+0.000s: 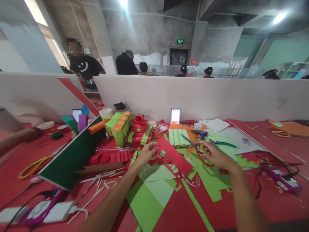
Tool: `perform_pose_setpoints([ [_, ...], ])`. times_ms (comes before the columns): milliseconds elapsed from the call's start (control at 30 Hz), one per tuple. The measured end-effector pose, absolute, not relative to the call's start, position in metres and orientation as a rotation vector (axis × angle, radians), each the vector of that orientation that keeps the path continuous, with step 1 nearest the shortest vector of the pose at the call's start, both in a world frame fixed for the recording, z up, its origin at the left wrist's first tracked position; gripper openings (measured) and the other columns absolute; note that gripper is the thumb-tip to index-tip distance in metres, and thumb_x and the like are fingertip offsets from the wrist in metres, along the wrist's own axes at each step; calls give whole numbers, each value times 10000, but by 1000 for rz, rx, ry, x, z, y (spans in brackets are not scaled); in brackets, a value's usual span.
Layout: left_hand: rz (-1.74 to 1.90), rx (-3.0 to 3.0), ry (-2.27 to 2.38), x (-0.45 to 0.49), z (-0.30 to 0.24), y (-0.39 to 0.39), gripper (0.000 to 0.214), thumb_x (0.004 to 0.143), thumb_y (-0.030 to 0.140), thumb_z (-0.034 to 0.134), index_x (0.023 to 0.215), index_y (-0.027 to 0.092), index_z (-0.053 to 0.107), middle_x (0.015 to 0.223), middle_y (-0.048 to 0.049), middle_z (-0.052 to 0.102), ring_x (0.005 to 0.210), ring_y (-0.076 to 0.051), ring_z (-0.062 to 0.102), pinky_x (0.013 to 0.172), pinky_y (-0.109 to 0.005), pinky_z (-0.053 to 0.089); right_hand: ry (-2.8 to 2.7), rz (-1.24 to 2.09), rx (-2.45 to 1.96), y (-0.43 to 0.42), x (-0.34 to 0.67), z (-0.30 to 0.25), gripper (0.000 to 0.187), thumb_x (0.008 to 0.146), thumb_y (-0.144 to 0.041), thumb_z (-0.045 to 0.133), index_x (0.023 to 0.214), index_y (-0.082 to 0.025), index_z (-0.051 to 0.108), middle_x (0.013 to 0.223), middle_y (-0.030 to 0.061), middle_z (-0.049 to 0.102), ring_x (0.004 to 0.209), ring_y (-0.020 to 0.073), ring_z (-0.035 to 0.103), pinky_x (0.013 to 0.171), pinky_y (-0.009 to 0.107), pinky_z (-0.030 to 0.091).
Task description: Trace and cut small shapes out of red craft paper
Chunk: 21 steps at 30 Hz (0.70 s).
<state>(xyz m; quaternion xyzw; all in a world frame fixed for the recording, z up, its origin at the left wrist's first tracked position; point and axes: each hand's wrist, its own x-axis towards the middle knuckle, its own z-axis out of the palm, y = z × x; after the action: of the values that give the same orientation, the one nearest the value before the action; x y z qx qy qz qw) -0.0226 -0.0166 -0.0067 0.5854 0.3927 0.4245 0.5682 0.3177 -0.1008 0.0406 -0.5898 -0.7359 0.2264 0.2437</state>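
A sheet of red paper with several round holes cut through it is gripped at its upper left edge by my left hand. My right hand is closed on the handles of a pair of scissors, whose blades point up and left, apart from the red sheet. Light green rolled paper tubes stand just beyond the blades. Under and around my hands lie green paper sheets and cut green scraps.
Red and green paper pieces are piled left of centre, beside a dark green board. Power strips with cables lie at the right and lower left. Pliers and a glue gun lie at the back right. Another person's hand is at far left.
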Motion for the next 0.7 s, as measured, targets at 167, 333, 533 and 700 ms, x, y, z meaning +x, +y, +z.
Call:
perform_pose_setpoints([
  [167, 1048, 1444, 895, -21, -7, -16, 318, 766, 465, 679, 816, 187, 533, 623, 54, 506, 517, -87, 426, 498, -205, 358, -1810, 1051, -1186, -98, 248, 56, 607, 873, -390, 630, 1431, -275, 420, 1288, 107, 590, 1261, 265, 503, 1036, 402, 419],
  [333, 1101, 1450, 909, -21, -5, -17, 338, 773, 489, 674, 833, 187, 534, 641, 55, 509, 530, -93, 453, 509, -207, 380, -1782, 1351, -1089, -92, 199, 50, 749, 769, -490, 746, 1406, -253, 431, 1046, 74, 650, 1095, 246, 577, 947, 382, 471],
  [533, 1161, 1384, 977, -22, -8, -15, 329, 759, 478, 680, 831, 190, 539, 669, 45, 531, 549, -101, 487, 526, -211, 422, -1693, 1618, -1172, -96, 205, 40, 471, 928, -632, 391, 1032, -226, 606, 703, -12, 522, 571, 134, 481, 591, 289, 477],
  [700, 1247, 1366, 1033, -21, -14, -9, 307, 731, 451, 690, 812, 195, 540, 637, 53, 521, 529, -99, 472, 508, -204, 399, -1907, 1419, -1251, -100, 217, 35, 329, 894, -567, 528, 872, -243, 582, 715, -6, 569, 578, 156, 517, 563, 305, 469],
])
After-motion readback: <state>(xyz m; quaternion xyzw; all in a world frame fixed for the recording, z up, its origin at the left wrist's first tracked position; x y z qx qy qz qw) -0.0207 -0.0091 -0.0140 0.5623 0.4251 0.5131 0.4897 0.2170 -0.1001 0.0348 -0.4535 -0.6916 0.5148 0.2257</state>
